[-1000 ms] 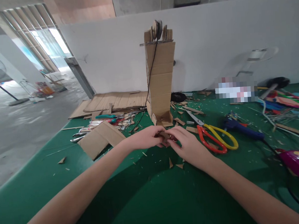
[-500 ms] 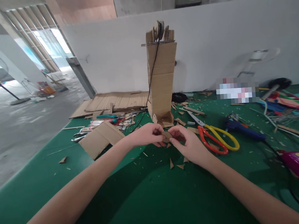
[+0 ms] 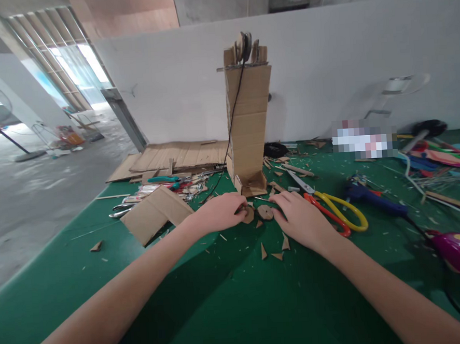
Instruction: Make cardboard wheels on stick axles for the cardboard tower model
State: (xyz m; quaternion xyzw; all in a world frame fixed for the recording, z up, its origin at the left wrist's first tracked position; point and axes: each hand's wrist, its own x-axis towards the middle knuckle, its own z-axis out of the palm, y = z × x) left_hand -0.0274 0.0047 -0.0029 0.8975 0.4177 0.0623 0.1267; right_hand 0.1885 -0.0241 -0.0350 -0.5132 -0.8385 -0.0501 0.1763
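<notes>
Count from my seat: two small cardboard discs [image 3: 265,212] at my fingers — one under each hand. One tall cardboard tower [image 3: 248,121]. One pair of scissors [image 3: 331,211], red and yellow handles. One blue glue gun [image 3: 372,197]. One folded cardboard sheet [image 3: 155,213] on the left, one flat stack of cardboard [image 3: 174,155] behind it. Three triangular offcuts [image 3: 275,248] near me — smaller scraps too many to count.

A craft workshop: green worktable [image 3: 84,284], cardboard scraps [image 3: 276,255], scissors [image 3: 329,207].
</notes>
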